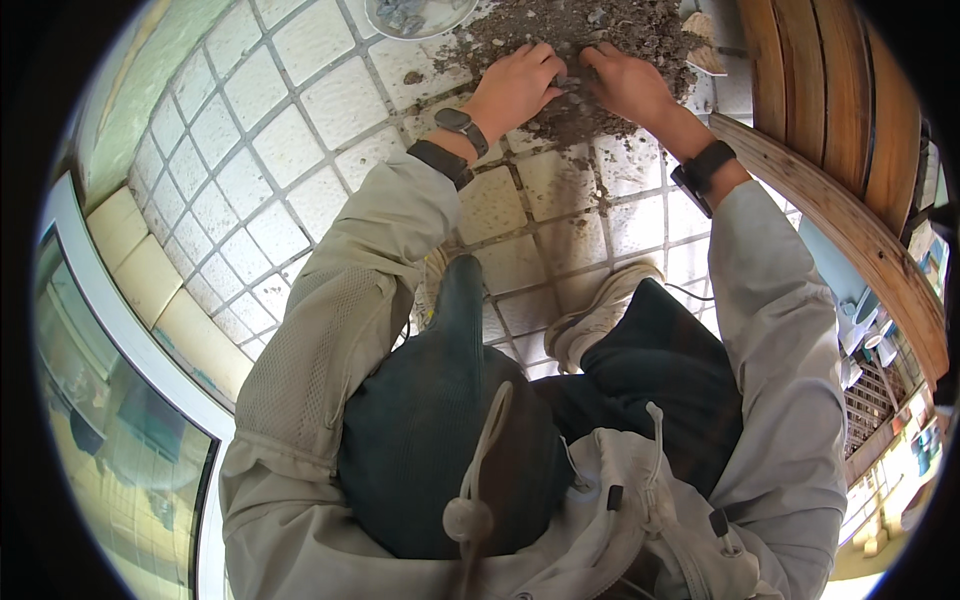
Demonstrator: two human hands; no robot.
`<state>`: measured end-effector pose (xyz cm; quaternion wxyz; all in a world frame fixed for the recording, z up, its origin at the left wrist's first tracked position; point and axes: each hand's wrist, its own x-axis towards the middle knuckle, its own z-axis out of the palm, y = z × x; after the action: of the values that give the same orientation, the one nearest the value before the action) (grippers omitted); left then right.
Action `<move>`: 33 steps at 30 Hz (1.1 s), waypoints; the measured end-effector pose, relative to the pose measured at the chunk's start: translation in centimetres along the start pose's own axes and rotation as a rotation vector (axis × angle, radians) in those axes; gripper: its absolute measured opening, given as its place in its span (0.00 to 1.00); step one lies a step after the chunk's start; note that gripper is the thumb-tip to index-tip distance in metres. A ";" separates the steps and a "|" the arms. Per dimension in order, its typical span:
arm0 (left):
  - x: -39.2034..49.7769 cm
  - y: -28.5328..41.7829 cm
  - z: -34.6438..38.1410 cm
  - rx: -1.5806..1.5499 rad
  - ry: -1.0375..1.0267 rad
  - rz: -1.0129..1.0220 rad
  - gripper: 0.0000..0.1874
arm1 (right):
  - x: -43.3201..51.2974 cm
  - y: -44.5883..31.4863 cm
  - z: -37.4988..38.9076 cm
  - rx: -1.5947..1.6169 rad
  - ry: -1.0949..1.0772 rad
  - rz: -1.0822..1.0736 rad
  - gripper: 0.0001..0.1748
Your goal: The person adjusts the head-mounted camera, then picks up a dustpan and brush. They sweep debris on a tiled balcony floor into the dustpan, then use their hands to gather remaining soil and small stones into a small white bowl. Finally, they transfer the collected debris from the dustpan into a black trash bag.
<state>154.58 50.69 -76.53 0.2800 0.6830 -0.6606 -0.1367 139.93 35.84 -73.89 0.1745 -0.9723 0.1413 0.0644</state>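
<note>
Dark, crumbly soil (540, 30) mixed with small stones is spread over the floor tiles at the top of the view. My left hand (519, 86) is bent over its near part, thumb and fingers curled. A small grey lump (568, 82) shows by those fingertips; whether they grip it is unclear. Close by on the right, my right hand (634, 84) reaches down with its fingertips in the soil, and anything between them is hidden. A white bowl (424, 35) with grey, stone-like pieces (401, 15) inside stands beyond my left hand.
A broken, tan shard-like piece (705, 45) lies at the soil's right edge. Wooden slatted furniture (817, 97) with a curved rail (832, 184) borders my right arm. My shoe (600, 311) rests on the tiles. A white-framed glass door (135, 360) is at left.
</note>
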 end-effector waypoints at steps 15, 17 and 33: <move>0.4 -1.6 -1.0 -1.152 0.099 -0.676 0.14 | 2.1 -0.4 -3.6 0.521 -0.250 0.384 0.18; 0.5 -2.2 -1.7 -1.583 0.151 -0.751 0.17 | 3.2 -1.1 -4.3 0.775 -0.239 0.404 0.13; 3.5 -4.5 -8.8 -1.412 0.130 -0.973 0.16 | 9.4 -6.1 -7.3 1.379 -0.109 0.541 0.24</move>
<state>163.49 48.95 -71.35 0.5868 0.5626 -0.0374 -0.5812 151.23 36.35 -66.73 0.7300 -0.5689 0.3753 0.0501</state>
